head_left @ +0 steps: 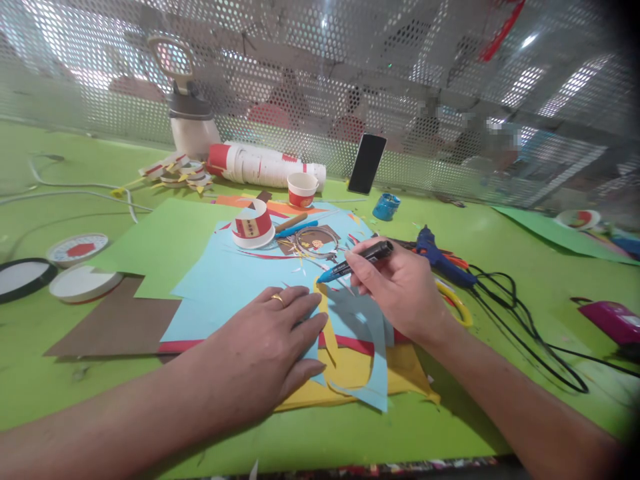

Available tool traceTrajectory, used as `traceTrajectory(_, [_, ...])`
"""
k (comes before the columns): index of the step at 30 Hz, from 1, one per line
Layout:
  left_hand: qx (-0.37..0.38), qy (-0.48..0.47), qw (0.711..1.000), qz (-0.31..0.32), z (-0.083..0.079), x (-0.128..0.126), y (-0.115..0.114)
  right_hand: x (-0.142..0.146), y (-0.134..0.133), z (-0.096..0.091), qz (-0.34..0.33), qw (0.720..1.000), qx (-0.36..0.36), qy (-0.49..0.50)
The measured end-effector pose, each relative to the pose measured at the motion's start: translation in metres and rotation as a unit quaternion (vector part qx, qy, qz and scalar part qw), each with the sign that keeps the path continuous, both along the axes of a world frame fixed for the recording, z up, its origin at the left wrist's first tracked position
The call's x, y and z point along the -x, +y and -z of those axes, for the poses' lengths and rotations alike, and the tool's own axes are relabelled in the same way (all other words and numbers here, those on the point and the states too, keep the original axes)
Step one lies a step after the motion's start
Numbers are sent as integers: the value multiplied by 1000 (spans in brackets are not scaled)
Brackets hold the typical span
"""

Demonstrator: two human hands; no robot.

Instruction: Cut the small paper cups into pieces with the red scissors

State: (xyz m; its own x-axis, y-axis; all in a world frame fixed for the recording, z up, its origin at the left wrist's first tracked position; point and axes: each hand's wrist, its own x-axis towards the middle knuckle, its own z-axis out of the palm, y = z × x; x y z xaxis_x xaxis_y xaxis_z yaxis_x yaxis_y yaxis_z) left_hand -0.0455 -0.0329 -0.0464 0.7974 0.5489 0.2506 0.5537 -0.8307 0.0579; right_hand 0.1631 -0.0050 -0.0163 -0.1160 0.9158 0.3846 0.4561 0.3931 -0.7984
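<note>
My left hand (273,340) lies flat with its fingers stretched out on a light blue paper sheet (225,283), pressing it down; a ring sits on one finger. My right hand (400,290) is closed round a black marker with a blue tip (355,261), the tip touching the blue paper just past my left fingertips. Under the blue sheet lie yellow paper (350,373) and a red strip (175,346). Part of the blue paper near my right hand is cut into curved shapes.
A cut paper cup (253,227), a whole cup (302,189), a lying cup stack (260,165), a phone (367,163), a blue glue gun (443,260) with black cable, scissors, tape rolls (83,283), brown paper (117,323) and a mesh wall behind the green table (75,393).
</note>
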Motion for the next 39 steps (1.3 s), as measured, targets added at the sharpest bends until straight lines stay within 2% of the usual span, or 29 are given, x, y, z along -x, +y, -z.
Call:
traceTrajectory(24, [-5, 9, 1000, -2, 0, 1, -2, -1, 0, 2, 2, 1000, 0, -29])
traceTrajectory(28, [-2, 9, 1000, -3, 0, -1, 0, 0, -2, 0, 4, 998, -17, -66])
traceTrajectory(35, [12, 5, 1000, -3, 1, 0, 1, -2, -4, -5, -32, 985, -70, -156])
traceTrajectory(39, [11, 9, 1000, -5, 1, -1, 0, 0, -2, -5, -14, 984, -68, -163])
